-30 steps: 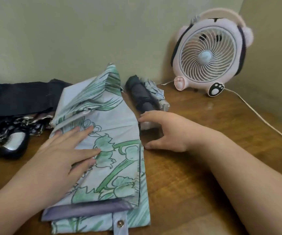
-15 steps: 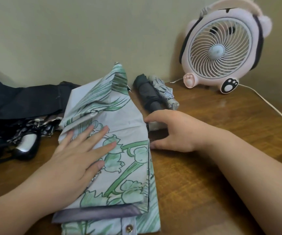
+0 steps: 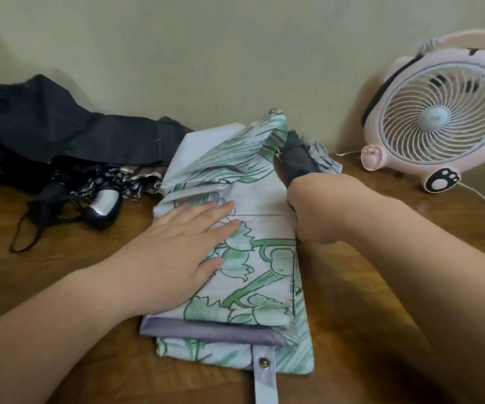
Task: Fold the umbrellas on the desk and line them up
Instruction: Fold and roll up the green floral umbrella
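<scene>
The flowered umbrella (image 3: 252, 258) is pressed flat on the desk (image 3: 60, 272) by the left hand (image 3: 174, 252), fingers straight. Whether its right edge is gripped by the right hand (image 3: 317, 211) cannot be told. It seems soft and slippery; best held by edges.

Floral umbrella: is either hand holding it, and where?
Left hand only presses flat on the floral umbrella. Right hand curls at its right edge; whether it has a grip cannot be told.
</scene>
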{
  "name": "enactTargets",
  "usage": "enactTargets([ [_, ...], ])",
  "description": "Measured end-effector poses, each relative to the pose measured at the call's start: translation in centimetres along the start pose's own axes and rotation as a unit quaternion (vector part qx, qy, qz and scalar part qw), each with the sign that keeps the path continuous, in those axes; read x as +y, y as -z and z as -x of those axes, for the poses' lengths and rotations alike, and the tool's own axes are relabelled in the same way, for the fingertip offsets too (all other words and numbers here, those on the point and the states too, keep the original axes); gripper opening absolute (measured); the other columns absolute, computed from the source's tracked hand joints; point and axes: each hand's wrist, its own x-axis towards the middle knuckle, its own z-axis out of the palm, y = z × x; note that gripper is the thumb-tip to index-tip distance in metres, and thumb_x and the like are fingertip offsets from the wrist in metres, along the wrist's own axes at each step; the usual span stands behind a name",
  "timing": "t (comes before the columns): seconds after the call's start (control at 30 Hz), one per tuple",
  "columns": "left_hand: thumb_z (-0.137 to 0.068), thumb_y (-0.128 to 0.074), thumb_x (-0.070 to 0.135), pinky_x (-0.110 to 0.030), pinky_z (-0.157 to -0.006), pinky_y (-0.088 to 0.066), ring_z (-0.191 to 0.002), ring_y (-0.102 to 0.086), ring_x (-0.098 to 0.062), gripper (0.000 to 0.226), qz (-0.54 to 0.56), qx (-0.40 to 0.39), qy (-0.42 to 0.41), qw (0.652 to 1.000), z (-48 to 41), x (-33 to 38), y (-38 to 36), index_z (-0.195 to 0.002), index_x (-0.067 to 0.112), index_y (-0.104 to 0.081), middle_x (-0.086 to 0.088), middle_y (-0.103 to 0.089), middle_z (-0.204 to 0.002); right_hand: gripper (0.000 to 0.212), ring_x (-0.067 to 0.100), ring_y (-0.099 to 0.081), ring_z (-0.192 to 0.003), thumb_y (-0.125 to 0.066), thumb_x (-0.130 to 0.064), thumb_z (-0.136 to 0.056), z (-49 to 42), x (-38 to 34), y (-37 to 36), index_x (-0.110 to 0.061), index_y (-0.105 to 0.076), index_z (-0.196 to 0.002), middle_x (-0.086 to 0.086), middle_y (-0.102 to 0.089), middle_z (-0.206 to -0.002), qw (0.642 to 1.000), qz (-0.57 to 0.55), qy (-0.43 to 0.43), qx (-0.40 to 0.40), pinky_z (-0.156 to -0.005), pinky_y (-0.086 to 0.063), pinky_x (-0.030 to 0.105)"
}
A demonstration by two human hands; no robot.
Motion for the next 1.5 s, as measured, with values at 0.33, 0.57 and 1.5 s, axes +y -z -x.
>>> enactTargets([
  [0.33, -0.107, -0.018, 0.058, -0.041, -0.126, 0.016, -0.145, 0.038, -0.001, 0.064, -0.005, -0.052, 0.012, 0.999, -0.1, 0.4, 0.5, -0.159, 0.042, 0.015, 0.023, 0.035, -0.16, 0.007, 0.021, -0.056, -0.068, -0.06, -0.021, -0.079, -1.2, 0.1, 1.0, -0.02, -0.067, -0.08, 0.0, -0.06, -0.078, 0.999, 0.023, -0.005, -0.026, -0.059, -0.052, 0.031],
  [0.57, -0.09, -0.012, 0.085, -0.047, -0.124, 0.019, -0.146, 0.04, -0.008, 0.089, 0.001, -0.055, 0.018, 0.998, -0.2, 0.9, 0.0, -0.161, 0.038, 0.014, 0.016, 0.035, -0.162, 0.064, 0.008, -0.047, -0.134, -0.066, -0.04, -0.092, 5.4, -2.3, -0.4, -0.036, -0.041, -0.151, -0.017, -0.05, -0.148, 0.952, -0.207, 0.009, 0.226, -0.108, -0.039, 0.022],
  [1.5, -0.079, -0.034, 0.092, -0.06, -0.119, 0.023, -0.137, 0.047, 0.006, 0.079, 0.096, -0.182, 0.027, 0.978, 4.9, 3.4, 3.3, -0.15, 0.068, -0.009, 0.034, 0.031, -0.158, 0.095, -0.01, 0.001, -0.151, -0.075, -0.066, -0.077, 8.6, -1.9, -7.0, -0.041, -0.031, -0.157, -0.025, -0.007, -0.167, 0.899, -0.367, 0.236, 0.044, -0.127, -0.014, 0.028],
])
